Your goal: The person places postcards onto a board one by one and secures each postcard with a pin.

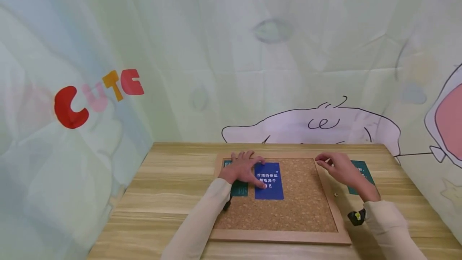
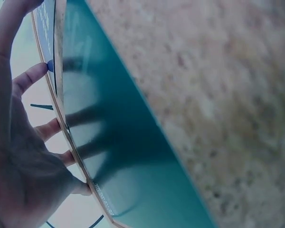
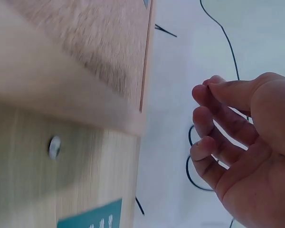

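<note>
My left hand [image 1: 242, 170] rests spread over the cork board [image 1: 299, 212], its thumb and index finger on the blue card [image 1: 270, 193] with white writing. Beneath that palm lies a dark teal card [image 1: 240, 189], partly covered; the left wrist view shows the teal card [image 2: 118, 118] close up. My right hand [image 1: 337, 167] hovers at the board's far right corner. Its thumb and index fingertips pinch together, and a tiny dark spot shows between them in the right wrist view; what it is, I cannot tell.
A small shiny tack [image 1: 336, 194] lies on the wooden table [image 1: 155, 196], just right of the board's frame. Another teal card [image 1: 365, 171] sits farther right, partly behind my right forearm. A printed curtain [image 1: 202, 71] hangs behind the table.
</note>
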